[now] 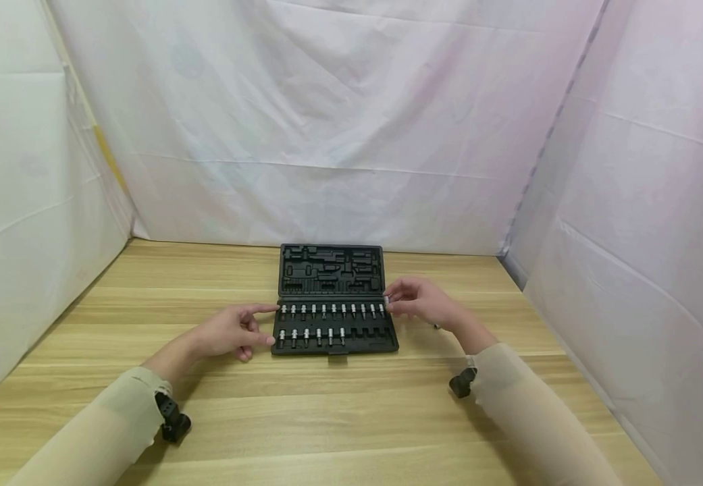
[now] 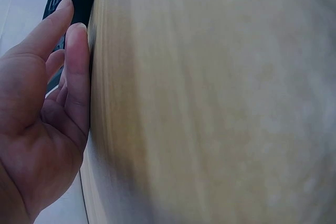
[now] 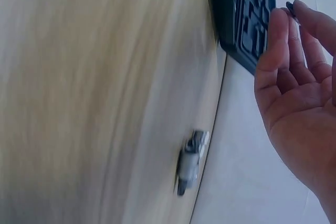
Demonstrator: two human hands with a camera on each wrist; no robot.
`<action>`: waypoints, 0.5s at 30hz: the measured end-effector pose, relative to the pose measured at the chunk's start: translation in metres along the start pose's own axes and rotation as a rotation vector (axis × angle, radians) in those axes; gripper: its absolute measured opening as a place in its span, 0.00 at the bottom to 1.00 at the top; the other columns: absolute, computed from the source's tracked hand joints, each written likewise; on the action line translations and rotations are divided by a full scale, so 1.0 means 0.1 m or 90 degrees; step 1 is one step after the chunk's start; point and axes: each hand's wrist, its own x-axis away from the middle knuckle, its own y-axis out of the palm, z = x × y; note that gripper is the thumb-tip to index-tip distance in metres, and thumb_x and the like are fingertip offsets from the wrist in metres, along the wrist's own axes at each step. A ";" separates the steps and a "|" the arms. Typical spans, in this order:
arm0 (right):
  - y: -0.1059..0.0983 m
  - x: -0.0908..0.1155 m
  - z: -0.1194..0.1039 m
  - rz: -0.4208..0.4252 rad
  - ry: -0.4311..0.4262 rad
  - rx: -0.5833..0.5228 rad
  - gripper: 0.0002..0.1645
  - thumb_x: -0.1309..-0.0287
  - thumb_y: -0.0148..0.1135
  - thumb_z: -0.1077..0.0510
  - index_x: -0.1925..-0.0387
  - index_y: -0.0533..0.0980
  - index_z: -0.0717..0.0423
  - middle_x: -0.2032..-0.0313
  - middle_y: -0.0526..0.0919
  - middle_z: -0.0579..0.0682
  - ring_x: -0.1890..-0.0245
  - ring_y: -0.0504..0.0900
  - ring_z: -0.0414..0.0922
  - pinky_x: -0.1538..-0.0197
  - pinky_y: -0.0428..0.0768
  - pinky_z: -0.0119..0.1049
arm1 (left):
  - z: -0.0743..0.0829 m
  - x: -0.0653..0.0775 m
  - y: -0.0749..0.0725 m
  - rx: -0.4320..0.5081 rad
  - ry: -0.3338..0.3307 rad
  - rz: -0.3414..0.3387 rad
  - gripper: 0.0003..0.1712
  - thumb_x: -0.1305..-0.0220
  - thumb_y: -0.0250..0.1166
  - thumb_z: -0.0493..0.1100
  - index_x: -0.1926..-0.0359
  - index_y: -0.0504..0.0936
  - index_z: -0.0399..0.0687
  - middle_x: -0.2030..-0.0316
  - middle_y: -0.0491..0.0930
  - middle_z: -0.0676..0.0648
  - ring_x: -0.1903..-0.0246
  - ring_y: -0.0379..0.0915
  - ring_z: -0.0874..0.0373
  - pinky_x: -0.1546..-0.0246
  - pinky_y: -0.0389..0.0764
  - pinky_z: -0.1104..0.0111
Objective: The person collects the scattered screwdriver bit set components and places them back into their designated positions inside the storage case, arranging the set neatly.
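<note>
An open black socket case (image 1: 363, 323) lies on the table, holding two rows of silver bit sockets (image 1: 333, 310). The upper row runs the full width; the lower row's right-hand slots (image 1: 369, 333) are bare. My left hand (image 1: 236, 332) is at the case's left edge, index finger extended toward the upper row and thumb at the lower corner. At the right end of the upper row, my right hand (image 1: 424, 302) pinches a small bit socket (image 3: 292, 10) between thumb and fingertips; its dark tip shows in the right wrist view, the rest is mostly hidden.
The case's raised lid (image 1: 331, 268), with moulded recesses, stands toward the back curtain (image 1: 327, 202). Loose metal pieces (image 3: 189, 163) lie on the wooden table (image 1: 327, 418) near my right wrist. White sheets enclose the back and sides.
</note>
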 end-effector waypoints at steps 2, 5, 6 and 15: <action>0.05 -0.02 -0.02 -0.003 0.000 -0.006 0.20 0.26 0.73 0.53 0.39 0.82 0.54 0.52 0.90 0.51 0.53 0.90 0.49 0.52 0.89 0.49 | 0.01 0.00 0.00 0.001 0.000 -0.001 0.51 0.30 0.78 0.44 0.14 0.62 0.50 0.59 0.77 0.41 0.72 0.81 0.54 0.68 0.94 0.61; 0.12 -0.04 -0.04 -0.008 0.000 -0.011 0.19 0.27 0.73 0.53 0.40 0.83 0.55 0.53 0.90 0.51 0.54 0.89 0.48 0.50 0.90 0.47 | 0.01 0.01 0.00 0.002 0.000 -0.002 0.51 0.30 0.78 0.44 0.13 0.62 0.49 0.59 0.77 0.42 0.72 0.81 0.54 0.68 0.94 0.61; 0.15 -0.06 -0.04 -0.009 -0.003 -0.011 0.18 0.27 0.74 0.54 0.41 0.84 0.56 0.54 0.90 0.51 0.55 0.89 0.47 0.52 0.90 0.47 | 0.01 0.00 0.01 0.001 -0.001 -0.001 0.51 0.30 0.78 0.44 0.14 0.62 0.50 0.59 0.77 0.42 0.72 0.81 0.54 0.67 0.94 0.61; 0.31 -0.14 -0.13 -0.039 -0.017 0.037 0.14 0.30 0.77 0.54 0.49 0.86 0.54 0.54 0.92 0.48 0.52 0.89 0.43 0.47 0.88 0.40 | -0.01 0.00 0.00 0.000 -0.001 -0.003 0.51 0.30 0.78 0.44 0.14 0.62 0.50 0.59 0.76 0.42 0.72 0.82 0.55 0.67 0.95 0.61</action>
